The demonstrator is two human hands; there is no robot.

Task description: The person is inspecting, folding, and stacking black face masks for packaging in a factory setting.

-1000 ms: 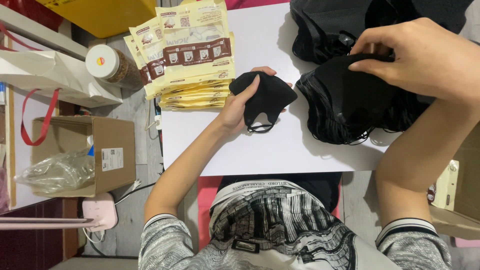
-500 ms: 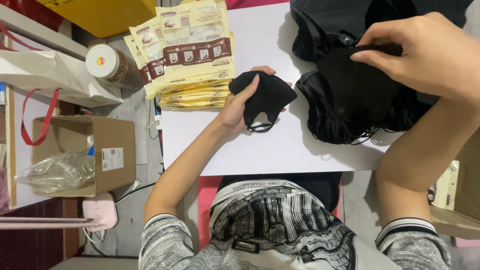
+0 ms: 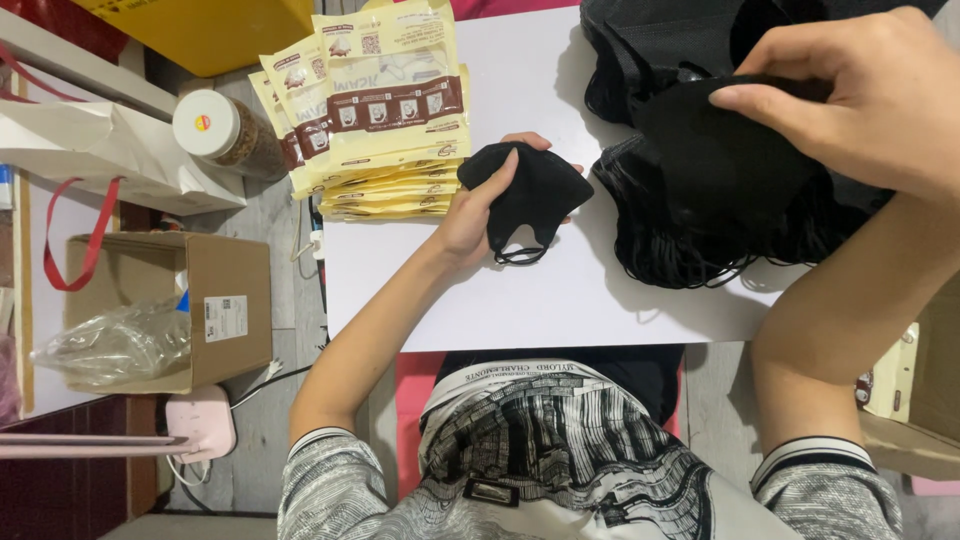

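Folded black mask [image 3: 525, 195] being held pinched in left hand [image 3: 478, 215], unmoved, just left of black mask pile [image 3: 700, 210] on white table [image 3: 520, 300]. Right hand [image 3: 860, 90], shifted slightly atop pile, fingers being closed on top mask [image 3: 720, 130]; next pick being started.

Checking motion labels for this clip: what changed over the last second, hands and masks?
The right hand slid slightly up and right over the pile of black masks, its fingers shifting from a flat press to a pinch on the top mask. Nothing was let go. The left hand holds the folded black mask in the same spot on the white table; the stack of packets and the jar did not move.
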